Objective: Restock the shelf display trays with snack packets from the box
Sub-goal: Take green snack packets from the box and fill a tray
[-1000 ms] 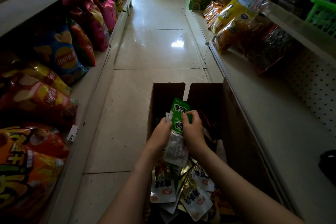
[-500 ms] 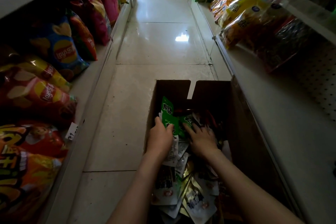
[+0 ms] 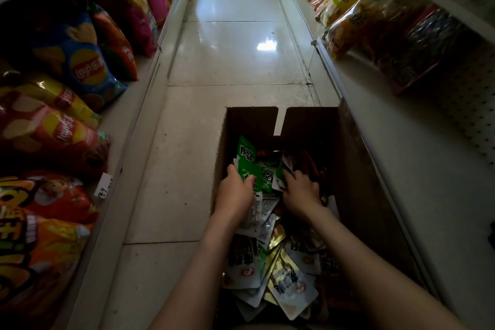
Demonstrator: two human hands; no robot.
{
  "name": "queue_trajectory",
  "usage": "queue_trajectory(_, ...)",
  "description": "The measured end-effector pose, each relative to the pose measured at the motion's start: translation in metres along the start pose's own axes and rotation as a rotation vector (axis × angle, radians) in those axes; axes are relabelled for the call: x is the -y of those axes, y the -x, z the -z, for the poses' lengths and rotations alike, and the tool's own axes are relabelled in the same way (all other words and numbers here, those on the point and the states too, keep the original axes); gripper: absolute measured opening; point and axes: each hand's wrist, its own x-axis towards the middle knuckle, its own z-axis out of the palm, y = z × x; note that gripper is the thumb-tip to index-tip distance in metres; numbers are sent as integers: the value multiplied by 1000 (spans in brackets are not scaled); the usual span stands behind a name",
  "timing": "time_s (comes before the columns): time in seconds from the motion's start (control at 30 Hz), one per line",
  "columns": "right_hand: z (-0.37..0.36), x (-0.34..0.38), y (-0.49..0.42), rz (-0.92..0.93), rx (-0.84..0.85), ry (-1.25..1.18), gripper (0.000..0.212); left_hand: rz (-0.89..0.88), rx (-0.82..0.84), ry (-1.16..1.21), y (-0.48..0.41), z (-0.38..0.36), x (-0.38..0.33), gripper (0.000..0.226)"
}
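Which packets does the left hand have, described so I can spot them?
Find the cardboard box on the aisle floor. At its far left, the left hand grips green packets, raised upright, unlike the silver and gold packets lying nearer.

Both bare forearms rise from the bottom edge toward the frame's centre. The left hand (image 3: pixel 235 194), knuckles up, curls its fingers (image 3: pixel 231 170) and thumb round a bundle of green packets (image 3: pixel 247 154). The right hand (image 3: pixel 301 191) lies palm down just right of it, its fingertips hidden and its grip unclear.
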Motion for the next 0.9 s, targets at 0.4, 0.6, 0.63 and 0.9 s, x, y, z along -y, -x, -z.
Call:
queue_trajectory(0.4, 3, -4, 19, 95, 59, 119, 63, -42, -29, -167, 7, -6, 3, 33)
queue_trajectory(0.6, 11, -12, 25, 21, 6, 69, 48, -149, -48, -253, 9, -8, 4, 35)
queue_trajectory(0.63, 11, -12, 26, -6, 17, 77, 42, -170, -53, -271, 9, -8, 4, 34)
queue_trajectory(0.9, 16, -7, 24, 76, -335, -232, 15, -211, -80, -238, 8, -9, 7, 29)
